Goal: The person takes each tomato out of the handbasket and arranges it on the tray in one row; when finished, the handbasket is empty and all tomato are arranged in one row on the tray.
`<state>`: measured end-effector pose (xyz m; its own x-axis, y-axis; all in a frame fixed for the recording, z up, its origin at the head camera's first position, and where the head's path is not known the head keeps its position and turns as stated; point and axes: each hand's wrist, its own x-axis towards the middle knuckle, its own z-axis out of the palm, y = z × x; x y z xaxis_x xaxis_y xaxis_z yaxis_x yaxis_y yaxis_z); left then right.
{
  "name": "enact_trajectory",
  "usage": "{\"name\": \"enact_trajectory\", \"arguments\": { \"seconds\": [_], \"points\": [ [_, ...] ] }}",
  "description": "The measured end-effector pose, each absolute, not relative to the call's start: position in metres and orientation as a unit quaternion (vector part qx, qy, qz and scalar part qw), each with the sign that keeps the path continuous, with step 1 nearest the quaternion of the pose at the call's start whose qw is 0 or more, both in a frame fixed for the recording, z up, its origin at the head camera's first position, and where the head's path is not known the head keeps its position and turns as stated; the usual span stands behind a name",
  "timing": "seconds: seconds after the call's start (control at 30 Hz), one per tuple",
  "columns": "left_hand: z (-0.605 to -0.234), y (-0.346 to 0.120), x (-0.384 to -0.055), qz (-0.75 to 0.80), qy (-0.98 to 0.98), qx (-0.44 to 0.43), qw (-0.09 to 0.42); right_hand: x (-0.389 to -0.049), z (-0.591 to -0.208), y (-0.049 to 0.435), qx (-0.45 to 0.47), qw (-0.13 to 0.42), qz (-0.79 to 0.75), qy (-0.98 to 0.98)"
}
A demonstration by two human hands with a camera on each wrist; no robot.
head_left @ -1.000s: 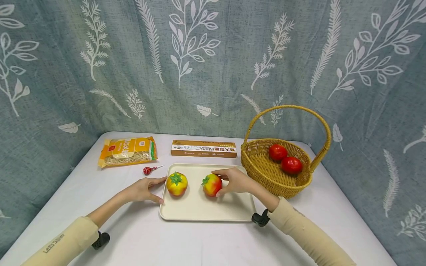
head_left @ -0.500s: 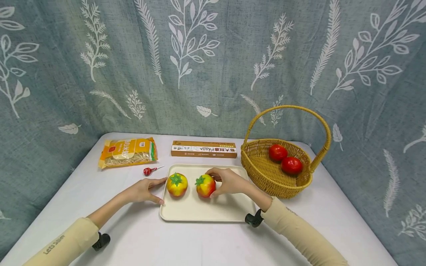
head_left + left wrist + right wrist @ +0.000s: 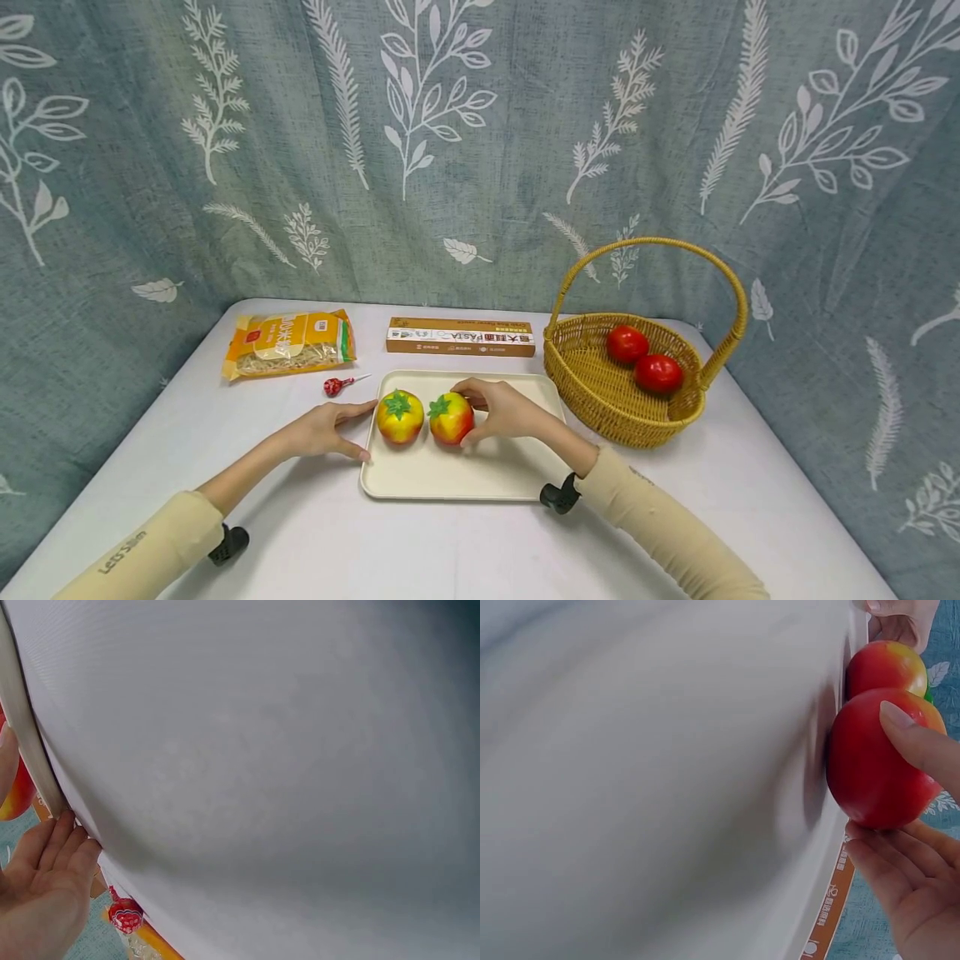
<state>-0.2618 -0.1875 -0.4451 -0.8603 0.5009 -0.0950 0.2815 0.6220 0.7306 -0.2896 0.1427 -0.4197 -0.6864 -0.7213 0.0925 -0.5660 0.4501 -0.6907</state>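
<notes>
My right hand [image 3: 506,408] holds a red-and-yellow tomato [image 3: 451,419] between thumb and fingers over the cream tray [image 3: 465,483]. The right wrist view shows the thumb on one side of this tomato [image 3: 877,765] and the fingertips on the other. A second yellow-red tomato [image 3: 400,417] with a green leafy top sits at the tray's left end, close beside the first. My left hand [image 3: 324,429] rests at the tray's left edge, fingers and thumb spread along it. In the left wrist view, straight fingers [image 3: 64,844] touch the rim [image 3: 34,750].
Right of the tray stands a wicker basket [image 3: 592,408] with a tall handle and two red tomatoes [image 3: 657,373]. Behind the tray lies a long pasta box [image 3: 460,337]. A noodle bag [image 3: 288,343] and a red lollipop [image 3: 333,386] lie at the back left. A patterned curtain [image 3: 480,250] hangs behind.
My right hand has moved the held tomato leftward across the tray, up close to the second tomato. My left hand has stayed at the tray's edge.
</notes>
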Motion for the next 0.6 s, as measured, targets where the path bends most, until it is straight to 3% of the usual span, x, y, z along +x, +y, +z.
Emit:
{"name": "enact_trajectory", "arguments": {
  "seconds": [0.6],
  "points": [
    [-0.4467,-0.1871,-0.2622,0.374,0.887,0.232,0.139,-0.2915,-0.4217,0.1364,-0.351,0.104,-0.307,0.878]
  ]
}}
